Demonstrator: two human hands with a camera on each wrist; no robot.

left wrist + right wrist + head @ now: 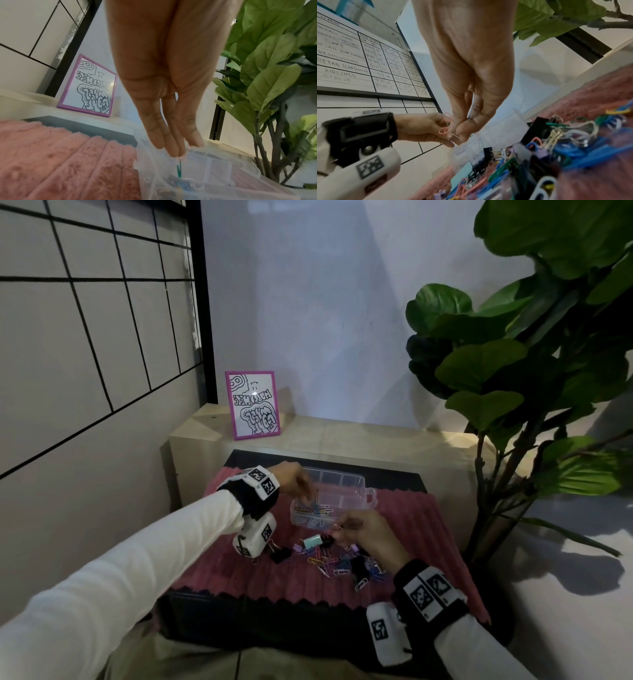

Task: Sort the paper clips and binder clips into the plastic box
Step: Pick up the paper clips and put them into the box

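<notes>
A clear plastic box (pixel 368 495) with compartments stands on a pink mat; several coloured paper clips (pixel 313 510) lie in its near compartment. My left hand (pixel 311 495) hangs over the box's left side. In the left wrist view my left hand (pixel 178 157) points its fingertips down and pinches a green paper clip (pixel 179 171) above the box (pixel 214 170). My right hand (pixel 337 528) is at the box's front edge and pinches a pink paper clip (pixel 443 131) between thumb and fingers (pixel 453 129). A mixed pile of paper clips and binder clips (pixel 339 561) lies on the mat below it.
The ribbed pink mat (pixel 411 522) covers a black table (pixel 274 628). A mint binder clip (pixel 313 541) and a black one (pixel 279 554) lie near the pile. A pink-framed drawing (pixel 252 405) leans on the ledge behind. A leafy plant (pixel 513 364) stands at the right, a gridded board (pixel 85 320) at the left.
</notes>
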